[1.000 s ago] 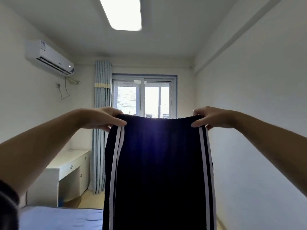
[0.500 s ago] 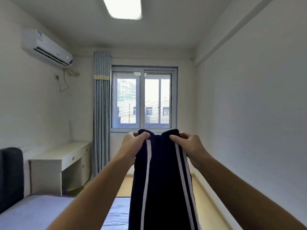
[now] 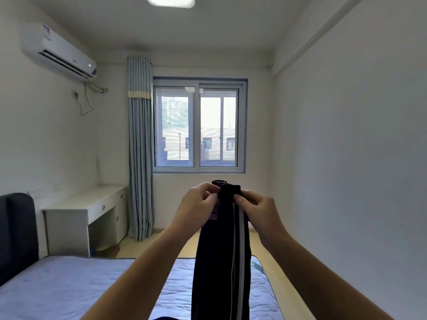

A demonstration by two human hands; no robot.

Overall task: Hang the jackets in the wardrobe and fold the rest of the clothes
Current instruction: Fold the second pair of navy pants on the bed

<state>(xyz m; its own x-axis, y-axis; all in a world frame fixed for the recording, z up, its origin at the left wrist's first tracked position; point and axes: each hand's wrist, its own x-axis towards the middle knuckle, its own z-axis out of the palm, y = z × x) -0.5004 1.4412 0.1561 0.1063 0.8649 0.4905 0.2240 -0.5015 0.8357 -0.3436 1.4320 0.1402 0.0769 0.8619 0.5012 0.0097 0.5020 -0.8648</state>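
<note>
Both forearms reach forward from the bottom edge. The left hand point(image 3: 198, 204) and right hand point(image 3: 257, 210) meet close together at the waistband of the dark trousers point(image 3: 220, 255). Each hand's fingers are curled and pinch the gathered elastic top, the left fingers point(image 3: 205, 189) on its left side and the right fingers point(image 3: 242, 200) on its right. The trousers are doubled lengthwise and hang straight down from the hands, white side stripes showing, over the blue bed point(image 3: 69, 285). A dark headboard point(image 3: 16, 227) stands at the left, then a white desk point(image 3: 87, 211), a curtain point(image 3: 139, 146), the window point(image 3: 198, 125) and an air conditioner point(image 3: 57, 51) high on the left wall.
</note>
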